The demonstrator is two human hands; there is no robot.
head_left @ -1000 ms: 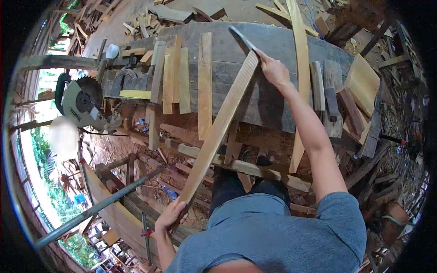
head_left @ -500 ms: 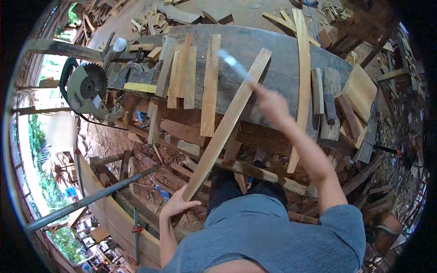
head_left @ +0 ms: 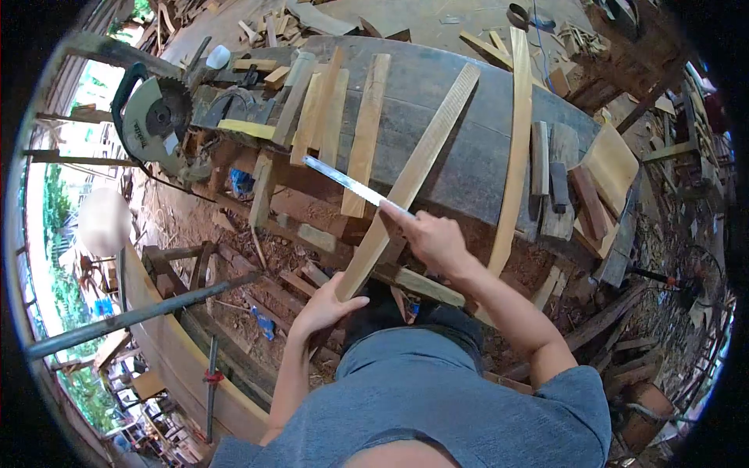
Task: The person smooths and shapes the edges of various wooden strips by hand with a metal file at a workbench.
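My left hand (head_left: 323, 310) grips the near end of a long wooden plank (head_left: 406, 187), thumb on one side and the fingers wrapped round the other. The plank slants away from me, its far part resting on the dark workbench (head_left: 460, 109); fine crosswise marks show on its upper face. In my right hand (head_left: 437, 240) is a long, narrow, shiny metal blade (head_left: 343, 181), with my index finger stretched along it. The blade lies across the plank near the bench's front edge and points to the left. The handle end is hidden in my fist.
Several wooden strips (head_left: 365, 132) lie left of the plank, and a long curved strip (head_left: 516, 148) lies to the right. A circular saw (head_left: 156, 121) stands at the bench's left end. Short offcuts (head_left: 559, 187) sit at the right; a metal pipe (head_left: 148, 313) crosses at lower left.
My right hand has moved down the plank toward me, and the blade has swung from pointing away to pointing left across the plank. My left hand keeps its hold on the near end.
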